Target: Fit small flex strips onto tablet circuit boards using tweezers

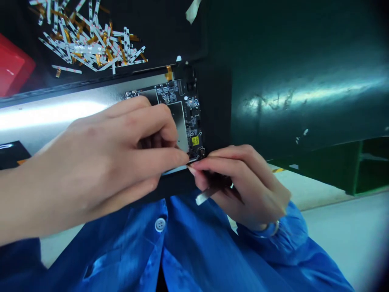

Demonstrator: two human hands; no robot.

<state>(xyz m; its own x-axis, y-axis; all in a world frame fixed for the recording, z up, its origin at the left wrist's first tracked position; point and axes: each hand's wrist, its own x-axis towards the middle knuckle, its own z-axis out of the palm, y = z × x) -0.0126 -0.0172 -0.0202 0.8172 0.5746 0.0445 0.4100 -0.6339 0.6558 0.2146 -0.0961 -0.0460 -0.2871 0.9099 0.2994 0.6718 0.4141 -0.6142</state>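
Observation:
An opened flat device, looking like a tablet, lies before me with a silver metal panel (100, 99) and a dark circuit board (192, 117) at its right end. My left hand (121, 150) reaches over the board, fingers curled and closed, thumb and fingertips pressed at the board's lower right corner. What they pinch is too small or hidden to make out. My right hand (246, 182) meets it there, with thumb and index finger closed at the device's edge. A flat metal tool (208, 195) is tucked in the right palm, its shiny end sticking out.
A heap of white strips with orange flex tails (91, 38) lies at the upper left, beside a red container (13, 65). A dark mat (164, 32) covers the bench under them, with a scrap of pale film (193, 11) on it. Green surface (304, 73) extends right.

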